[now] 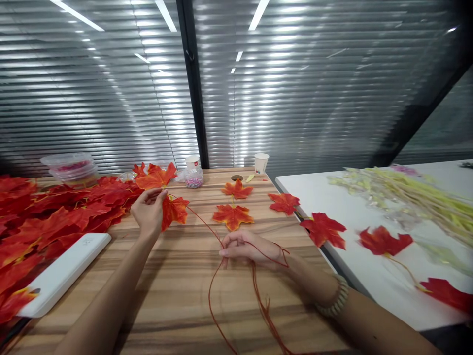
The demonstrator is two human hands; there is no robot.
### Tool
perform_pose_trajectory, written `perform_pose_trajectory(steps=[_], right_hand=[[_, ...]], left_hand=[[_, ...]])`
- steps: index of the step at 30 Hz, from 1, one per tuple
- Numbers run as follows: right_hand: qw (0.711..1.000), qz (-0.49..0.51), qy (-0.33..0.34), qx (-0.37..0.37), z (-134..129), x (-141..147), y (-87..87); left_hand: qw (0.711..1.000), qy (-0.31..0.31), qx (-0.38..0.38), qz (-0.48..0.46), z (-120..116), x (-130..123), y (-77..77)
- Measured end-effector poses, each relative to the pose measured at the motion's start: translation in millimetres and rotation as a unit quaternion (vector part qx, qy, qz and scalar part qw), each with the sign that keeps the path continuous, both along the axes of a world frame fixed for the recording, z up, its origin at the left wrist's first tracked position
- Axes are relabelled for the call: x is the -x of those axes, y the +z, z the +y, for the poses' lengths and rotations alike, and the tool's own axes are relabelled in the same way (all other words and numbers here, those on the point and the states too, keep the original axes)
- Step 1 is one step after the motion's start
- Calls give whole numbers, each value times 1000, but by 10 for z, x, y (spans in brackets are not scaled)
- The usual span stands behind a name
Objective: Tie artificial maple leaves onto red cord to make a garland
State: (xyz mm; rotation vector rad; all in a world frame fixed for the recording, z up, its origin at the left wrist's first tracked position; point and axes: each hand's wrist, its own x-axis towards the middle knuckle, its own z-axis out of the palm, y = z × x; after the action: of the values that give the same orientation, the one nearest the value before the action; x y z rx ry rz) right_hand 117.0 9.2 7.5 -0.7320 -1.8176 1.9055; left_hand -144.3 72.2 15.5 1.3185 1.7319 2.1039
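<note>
My left hand [148, 211] is raised above the left-middle of the table, its fingertips pinched on the stem of an orange-red artificial maple leaf [159, 176]. Another maple leaf [175, 211] hangs just right of those fingers. From the pinch a thin red cord [202, 219] slants down to my right hand [246, 247], which is closed on it. Loops of the cord cross the back of my right hand and wrist. Below, a loose strand [210, 301] and a bundle of red cords [266, 315] trail toward me. How the cord joins the stem is too small to tell.
A pile of red maple leaves [74, 212] and a white flat device [70, 273] lie left. Paired leaves [233, 216] rest ahead; others [325, 229] reach the white table [388, 305]. Paper cups [261, 162], a bead container [194, 178] and plastic tubs [72, 167] stand behind.
</note>
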Motion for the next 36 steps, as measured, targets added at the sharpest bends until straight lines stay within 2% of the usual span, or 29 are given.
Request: perform_pose_trajectory(steps=[4,6,8,10,12,13,14,16,18,21,23,25,29,32,36], right_hand=[[991,45,-123,-7,0,26,-14],[984,34,-174,-8,1,41,1],[981,17,-194,8,-1,51,20],[980,9,-198,22,-3,59,24],[979,7,-200,25,3,69,-1],[979,7,-201,21,9,75,-26],[980,10,-199,12,17,82,-57],[981,22,-191,-10,38,92,-131],[983,32,-181,-27,58,96,-195],[983,30,-174,-43,75,88,-221],[984,22,-170,-55,76,77,-185],[984,9,-168,-56,73,67,-133],[987,-6,-155,-38,68,55,-70],[986,-1,-164,-25,56,48,-60],[976,18,-217,0,43,32,-57]], left_hand=[[986,-21,142,81,-1,109,-44],[963,-46,214,155,-15,132,-63],[934,-48,253,248,-37,113,-76],[906,-18,254,337,-69,35,-83],[890,11,216,402,-110,-105,-89],[886,7,186,425,-133,-193,-94],[882,-18,153,445,-159,-287,-101],[863,-126,100,479,-212,-471,-124],[828,-246,89,496,-263,-616,-158],[801,-339,104,483,-316,-723,-201],[804,-358,107,463,-330,-732,-205],[820,-355,94,440,-327,-716,-187],[861,-301,72,404,-288,-657,-141],[873,-259,77,406,-238,-585,-129],[885,-219,95,400,-169,-472,-138]])
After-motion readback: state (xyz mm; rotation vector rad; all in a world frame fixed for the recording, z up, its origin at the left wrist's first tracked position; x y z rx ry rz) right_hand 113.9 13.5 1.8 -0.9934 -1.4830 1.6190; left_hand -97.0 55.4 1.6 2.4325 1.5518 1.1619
